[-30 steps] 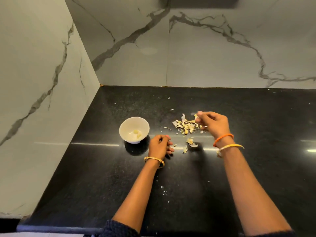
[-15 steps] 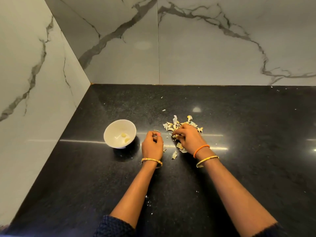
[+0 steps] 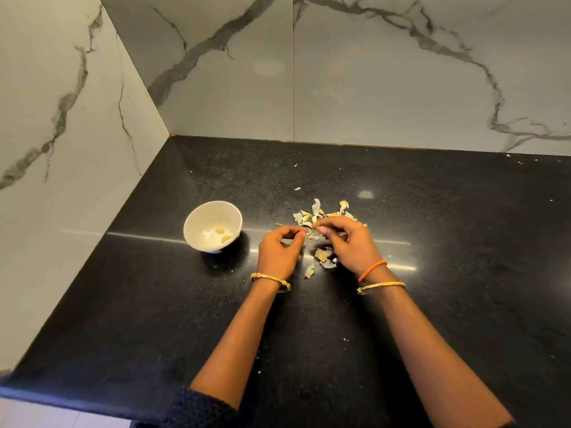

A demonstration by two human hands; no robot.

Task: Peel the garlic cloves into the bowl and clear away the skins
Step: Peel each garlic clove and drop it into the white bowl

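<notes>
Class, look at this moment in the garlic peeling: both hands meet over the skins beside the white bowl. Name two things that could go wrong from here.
1. The left hand and right hand work right above the loose garlic skins; a sweep of a wrist could scatter them further across the black counter, where flecks already lie.
2. The white bowl holding peeled cloves sits close to the left hand; a careless nudge might tip it.

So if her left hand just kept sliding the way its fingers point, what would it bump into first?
Probably the right hand: the left hand has its fingertips aimed right and slightly away, nearly meeting the right's fingertips. Beyond lies the pile of garlic skins. Depth is hard to judge.
</notes>
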